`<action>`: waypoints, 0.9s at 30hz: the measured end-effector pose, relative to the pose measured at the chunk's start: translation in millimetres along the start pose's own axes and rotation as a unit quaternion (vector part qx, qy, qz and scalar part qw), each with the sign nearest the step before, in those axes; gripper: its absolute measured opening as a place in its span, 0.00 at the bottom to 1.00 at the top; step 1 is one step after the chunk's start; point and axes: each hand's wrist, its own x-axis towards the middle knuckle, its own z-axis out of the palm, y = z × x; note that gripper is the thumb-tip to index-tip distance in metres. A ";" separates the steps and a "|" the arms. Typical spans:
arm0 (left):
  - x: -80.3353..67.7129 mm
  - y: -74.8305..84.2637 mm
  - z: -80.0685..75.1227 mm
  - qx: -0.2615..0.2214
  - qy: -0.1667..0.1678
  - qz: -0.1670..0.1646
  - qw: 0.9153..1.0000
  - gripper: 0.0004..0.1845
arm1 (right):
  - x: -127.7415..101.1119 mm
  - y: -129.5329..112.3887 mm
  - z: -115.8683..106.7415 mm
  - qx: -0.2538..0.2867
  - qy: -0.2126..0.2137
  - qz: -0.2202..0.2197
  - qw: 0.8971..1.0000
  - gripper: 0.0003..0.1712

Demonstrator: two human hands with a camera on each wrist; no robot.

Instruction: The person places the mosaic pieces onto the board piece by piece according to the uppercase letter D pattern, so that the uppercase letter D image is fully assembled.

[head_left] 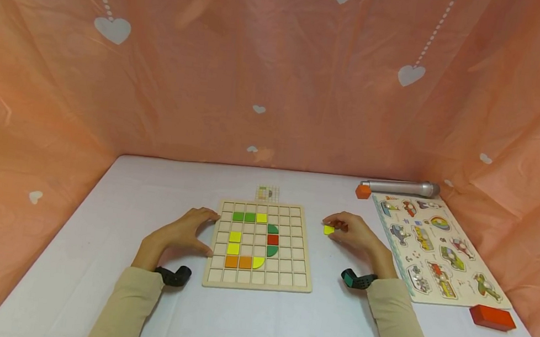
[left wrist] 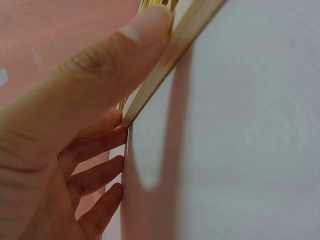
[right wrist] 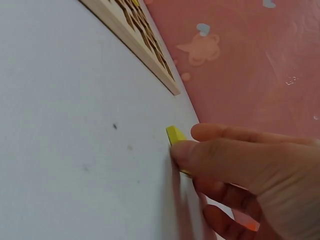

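A wooden grid board (head_left: 284,290) lies flat on the white table with coloured tiles in some of its cells. Green tiles (head_left: 244,217), yellow squares (head_left: 234,237), orange squares (head_left: 238,262), a red square (head_left: 273,239) and rounded green and yellow pieces sit in it. My left hand (head_left: 186,230) touches the board's left edge, thumb near the front and fingers further back, spread apart. To the right of the board, my right hand (head_left: 354,232) pinches a yellow tile (right wrist: 175,134) between thumb and finger, just above or on the table; which one I cannot tell.
Behind the board lies a small pattern card (head_left: 267,193). On the right are a picture puzzle board (head_left: 433,251), a silver microphone (head_left: 400,187), an orange-red block (head_left: 363,191) and a long red block (head_left: 492,318). Pink curtains (head_left: 281,70) with hearts surround the table.
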 end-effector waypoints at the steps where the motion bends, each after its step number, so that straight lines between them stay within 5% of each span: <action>1: 0.0 -0.2 0.2 0.001 0.000 0.001 1.000 0.48 | 0.5 -0.9 0.3 -0.003 0.001 -0.001 1.000 0.19; 11: -0.4 -1.5 0.6 0.008 0.002 0.010 1.000 0.48 | 19.0 -24.3 15.2 0.014 0.048 -0.086 0.995 0.15; 27: 0.2 -3.1 0.9 0.004 0.006 0.014 1.000 0.47 | 57.5 -104.7 77.5 0.035 0.069 -0.164 0.983 0.12</action>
